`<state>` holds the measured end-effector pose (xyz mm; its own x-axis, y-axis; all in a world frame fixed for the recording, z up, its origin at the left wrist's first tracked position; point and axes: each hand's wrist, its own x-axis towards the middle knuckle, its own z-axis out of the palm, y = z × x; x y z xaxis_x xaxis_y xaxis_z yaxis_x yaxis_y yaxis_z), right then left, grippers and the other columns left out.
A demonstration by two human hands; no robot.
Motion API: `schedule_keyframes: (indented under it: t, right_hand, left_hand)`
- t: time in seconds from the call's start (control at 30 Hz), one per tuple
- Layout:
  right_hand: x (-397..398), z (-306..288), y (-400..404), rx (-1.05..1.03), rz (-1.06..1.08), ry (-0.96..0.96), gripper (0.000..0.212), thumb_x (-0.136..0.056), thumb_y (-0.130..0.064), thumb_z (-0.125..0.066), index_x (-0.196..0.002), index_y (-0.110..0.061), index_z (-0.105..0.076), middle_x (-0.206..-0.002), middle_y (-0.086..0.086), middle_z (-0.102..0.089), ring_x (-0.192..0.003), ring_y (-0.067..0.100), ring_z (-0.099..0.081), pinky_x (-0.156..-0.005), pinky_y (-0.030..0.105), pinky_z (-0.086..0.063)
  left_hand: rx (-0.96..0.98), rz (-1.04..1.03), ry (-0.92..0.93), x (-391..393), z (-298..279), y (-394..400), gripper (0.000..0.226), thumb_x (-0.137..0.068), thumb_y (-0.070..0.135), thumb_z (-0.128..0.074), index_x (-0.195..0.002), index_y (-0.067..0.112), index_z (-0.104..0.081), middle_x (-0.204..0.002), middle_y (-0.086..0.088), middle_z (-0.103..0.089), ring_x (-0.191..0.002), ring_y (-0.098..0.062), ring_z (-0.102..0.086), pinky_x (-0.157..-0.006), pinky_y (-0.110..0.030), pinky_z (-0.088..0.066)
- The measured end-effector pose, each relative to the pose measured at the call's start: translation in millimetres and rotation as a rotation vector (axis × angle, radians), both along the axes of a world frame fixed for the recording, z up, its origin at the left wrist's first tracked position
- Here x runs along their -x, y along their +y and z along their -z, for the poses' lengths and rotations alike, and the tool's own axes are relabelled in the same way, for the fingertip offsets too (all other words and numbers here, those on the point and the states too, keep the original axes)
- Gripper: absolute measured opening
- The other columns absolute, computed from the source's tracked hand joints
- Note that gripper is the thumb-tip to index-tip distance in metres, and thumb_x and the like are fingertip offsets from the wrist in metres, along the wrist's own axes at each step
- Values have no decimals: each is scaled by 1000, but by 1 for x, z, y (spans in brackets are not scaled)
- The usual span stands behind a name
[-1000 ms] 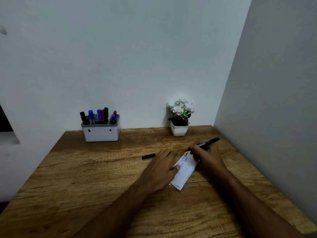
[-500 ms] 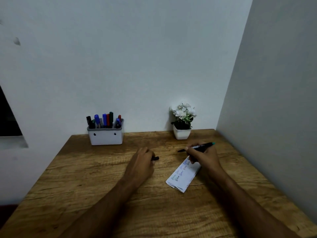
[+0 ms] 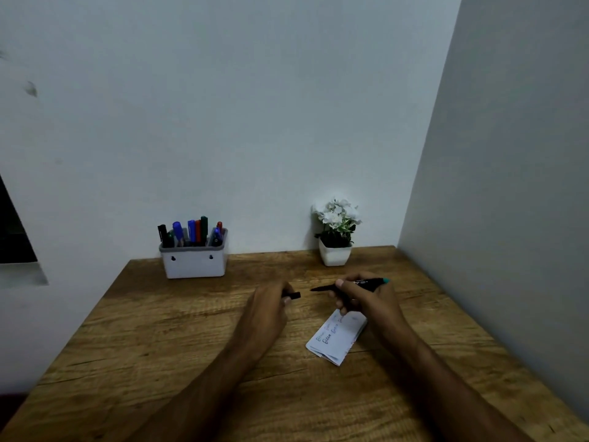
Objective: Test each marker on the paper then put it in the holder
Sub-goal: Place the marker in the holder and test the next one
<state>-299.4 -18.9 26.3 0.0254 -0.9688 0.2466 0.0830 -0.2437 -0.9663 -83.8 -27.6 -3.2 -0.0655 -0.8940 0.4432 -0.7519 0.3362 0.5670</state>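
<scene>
My right hand (image 3: 366, 299) grips a black marker (image 3: 369, 283) with a teal end, held level above the table, its uncapped tip pointing left. My left hand (image 3: 271, 306) holds the black cap (image 3: 294, 295), its open end a short gap from the marker's tip. A folded white paper (image 3: 338, 341) with several scribbled lines lies on the wooden table (image 3: 159, 330), just below my right hand. The white holder (image 3: 193, 263) stands at the back left against the wall, with several coloured markers (image 3: 191, 232) upright in it.
A small white pot with white flowers (image 3: 336, 232) stands at the back, right of the middle. A grey wall (image 3: 510, 186) runs close along the table's right side. A dark window edge (image 3: 12, 231) shows at far left.
My left hand left the paper, went to the black cap on the table and picked it up. My right hand lifted the marker off the paper and turned it level toward the cap.
</scene>
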Motion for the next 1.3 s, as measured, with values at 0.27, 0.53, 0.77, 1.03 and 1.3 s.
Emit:
schedule_keyframes:
  t: [0.27, 0.53, 0.77, 1.03, 1.3]
  right_hand:
    - [-1, -2, 1, 44, -7, 40, 15, -90, -5, -75, -92, 10, -74, -81, 29, -74, -61, 26, -64, -52, 32, -54]
    - [-4, 4, -1, 68, -16, 79, 7, -89, -1, -76, -85, 5, -77, -64, 16, -67, -51, 24, -57, -48, 30, -48]
    - [-2, 2, -8, 45, -80, 31, 9, -89, 2, -74, -83, 8, -75, -59, 12, -62, -51, 23, -52, -48, 28, -43]
    - [-6, 11, -9, 51, -120, 40, 16, -91, -2, -74, -91, 14, -72, -66, 14, -64, -56, 22, -56, -52, 28, -46]
    - [-1, 8, -10, -19, -132, 6, 11, -87, -2, -76, -97, 1, -80, -87, 23, -75, -73, 28, -68, -65, 34, -55]
  left_hand:
    - [14, 33, 112, 10, -12, 9, 19, -91, 6, -62, -99, 21, -69, -97, 11, -70, -90, 1, -61, -72, -15, -46]
    - [8, 111, 124, 27, -16, 14, 20, -92, 9, -63, -102, 25, -70, -96, 12, -70, -90, 2, -62, -78, -25, -54]
    - [142, 176, 189, 29, -19, 16, 40, -87, -6, -60, -107, 26, -75, -87, 7, -72, -78, -3, -63, -68, -26, -54]
    - [169, 143, 164, 34, -14, 15, 45, -78, -14, -59, -100, 20, -77, -85, 5, -72, -78, -6, -65, -67, -39, -56]
    - [53, 58, 138, 11, -35, 16, 28, -75, 5, -77, -96, 23, -78, -88, 12, -73, -80, 3, -63, -74, -20, -55]
